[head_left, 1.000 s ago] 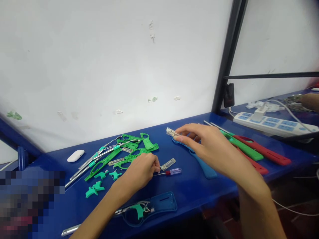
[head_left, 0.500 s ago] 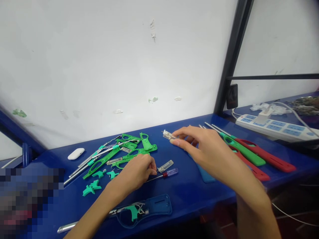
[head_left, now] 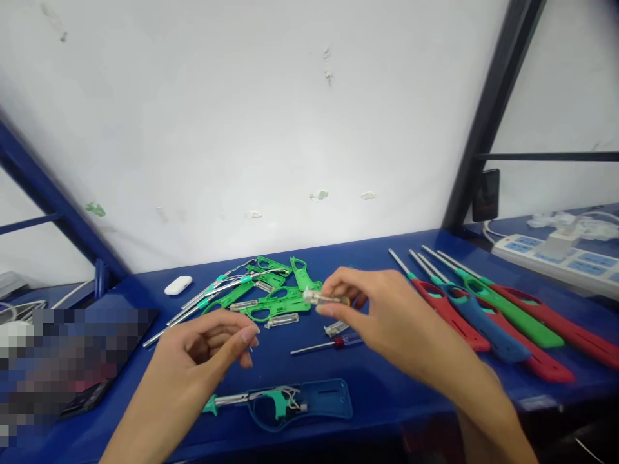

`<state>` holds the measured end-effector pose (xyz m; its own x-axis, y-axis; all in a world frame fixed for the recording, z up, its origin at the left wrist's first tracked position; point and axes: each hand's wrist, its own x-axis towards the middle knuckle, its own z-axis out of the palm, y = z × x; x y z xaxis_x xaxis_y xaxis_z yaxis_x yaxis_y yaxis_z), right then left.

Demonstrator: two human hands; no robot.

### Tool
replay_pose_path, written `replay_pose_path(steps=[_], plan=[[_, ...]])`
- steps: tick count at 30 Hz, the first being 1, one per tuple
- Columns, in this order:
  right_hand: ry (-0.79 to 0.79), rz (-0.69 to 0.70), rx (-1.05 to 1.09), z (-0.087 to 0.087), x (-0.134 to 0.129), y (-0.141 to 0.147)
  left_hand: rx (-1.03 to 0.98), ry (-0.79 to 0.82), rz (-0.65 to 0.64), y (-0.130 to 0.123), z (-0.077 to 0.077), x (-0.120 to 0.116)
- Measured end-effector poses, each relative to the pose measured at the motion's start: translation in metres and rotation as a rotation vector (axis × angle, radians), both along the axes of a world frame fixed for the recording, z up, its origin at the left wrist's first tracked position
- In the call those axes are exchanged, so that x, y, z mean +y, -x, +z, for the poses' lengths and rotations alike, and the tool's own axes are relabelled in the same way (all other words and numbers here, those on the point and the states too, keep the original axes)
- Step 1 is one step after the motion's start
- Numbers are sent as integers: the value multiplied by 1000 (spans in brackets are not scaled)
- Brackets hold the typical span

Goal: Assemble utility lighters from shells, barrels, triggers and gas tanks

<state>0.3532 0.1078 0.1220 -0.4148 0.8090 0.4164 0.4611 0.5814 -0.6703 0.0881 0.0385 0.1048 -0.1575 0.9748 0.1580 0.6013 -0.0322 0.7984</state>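
My right hand (head_left: 372, 309) pinches a small clear lighter fuel tank (head_left: 319, 298) with a whitish end, held above the table. My left hand (head_left: 207, 351) is curled with thumb and fingertips together; a tiny thin piece shows at the tips, too small to name. Below the hands lies an opened blue lighter half-shell (head_left: 329, 398) with a metal tube, white wires and a teal trigger (head_left: 280, 405) inside. A screwdriver (head_left: 319, 347) with a red and purple handle lies between the hands. Other clear tanks (head_left: 283, 320) lie near it, one partly behind my right hand.
Green shell halves (head_left: 302, 276) and metal lighter tubes (head_left: 193, 308) are heaped at the back. Several long lighters, among them a green one (head_left: 517, 312), lie at right. A white earbud case (head_left: 178, 285), a power strip (head_left: 527, 248) and a phone (head_left: 486, 195) on the frame are around.
My left hand has drawn back toward me and left, away from the screwdriver. A clear tank now shows beside the green shells. My right hand still holds its tank; the view has shifted.
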Motion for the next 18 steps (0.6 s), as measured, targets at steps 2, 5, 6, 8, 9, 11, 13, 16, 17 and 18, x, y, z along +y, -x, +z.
replay_pose_path(steps=[2,5,6,8,9,11,13,16,17,18], plan=[[-5,93,26,-1,-6,17,-149,4,30,8,-4,-11],[-72,281,102,-5,-17,39,-377,43,-28,12,-4,-18],[-96,327,120,-7,-20,44,-445,57,-47,11,-4,-19],[-139,357,126,-12,-23,52,-548,69,-75,10,-2,-21],[-157,358,119,-15,-23,55,-581,68,-87,10,-2,-22],[-196,362,103,-19,-23,59,-626,62,-110,9,-3,-23],[-235,367,100,-21,-20,61,-665,59,-127,10,-5,-25],[-260,345,95,-24,-17,62,-703,65,-137,11,-7,-26],[-259,343,89,-24,-16,62,-705,71,-134,10,-6,-27],[-261,347,85,-24,-16,62,-707,79,-133,10,-6,-27]])
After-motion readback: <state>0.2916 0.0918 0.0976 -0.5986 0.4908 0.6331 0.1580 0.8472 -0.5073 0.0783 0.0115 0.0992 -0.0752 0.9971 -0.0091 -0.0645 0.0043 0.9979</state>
